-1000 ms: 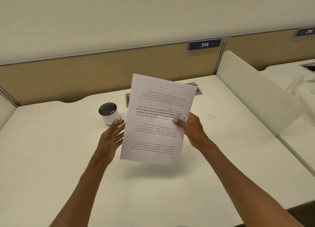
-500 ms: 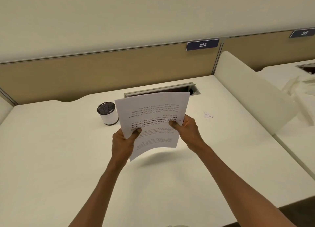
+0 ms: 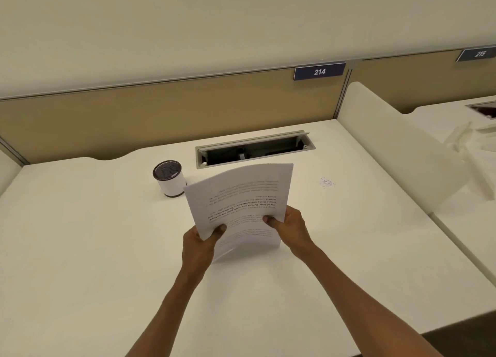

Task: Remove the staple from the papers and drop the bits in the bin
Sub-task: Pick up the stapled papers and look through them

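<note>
Papers (image 3: 243, 206) stand nearly upright above the table (image 3: 94, 249), their lower edge close to its surface, held from both sides. The left hand (image 3: 200, 245) grips the lower left edge with the thumb curled over the front sheet; the right hand (image 3: 291, 229) pinches the right edge, thumb on the printed face. Print reads upside down from here, and the top sheet bows away from the one behind. No staple is visible; it may sit at a corner hidden by a hand, though the view is too coarse to say. A small white bin (image 3: 169, 178) with a dark top stands just left of the sheets, beyond the left hand. By my reading the step in hand is finding and exposing the staple. Next comes turning the stapled corner toward the fingers and prying the legs up while one hand steadies the sheets.
</note>
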